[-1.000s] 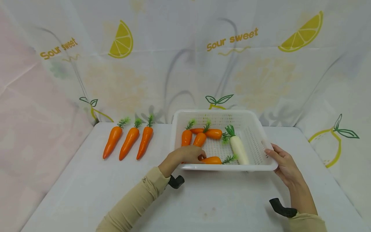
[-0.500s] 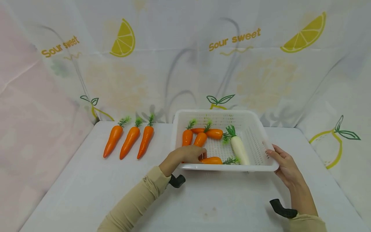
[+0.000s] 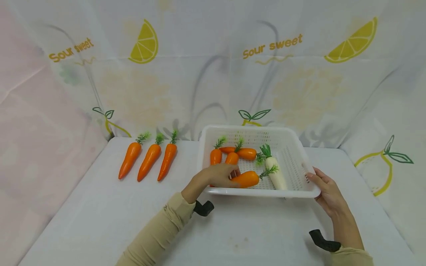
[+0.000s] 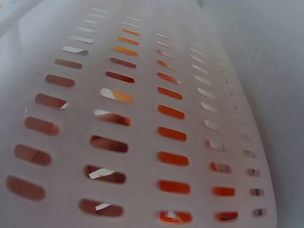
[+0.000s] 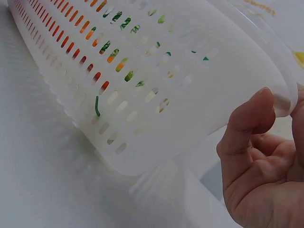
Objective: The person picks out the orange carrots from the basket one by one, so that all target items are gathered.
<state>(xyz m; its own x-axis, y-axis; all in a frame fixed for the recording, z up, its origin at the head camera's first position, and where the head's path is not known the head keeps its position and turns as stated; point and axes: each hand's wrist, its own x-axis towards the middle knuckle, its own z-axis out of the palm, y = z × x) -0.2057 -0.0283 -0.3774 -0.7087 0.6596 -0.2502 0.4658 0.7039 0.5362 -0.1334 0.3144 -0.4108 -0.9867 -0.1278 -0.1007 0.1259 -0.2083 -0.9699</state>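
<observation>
Holding an orange carrot, my left grip curls round it inside the white perforated basket, near the front wall. My right grip pinches the basket's front right corner. Three carrots lie in a row on the tabletop, seemingly finished with; mine isn't out yet, and three more carrots plus a white radish are left inside.

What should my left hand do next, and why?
Probably lift the carrot clear of the basket: your left hand grips it inside, your right hand holds the basket at one end, and three other carrots lie outside in a row.
</observation>
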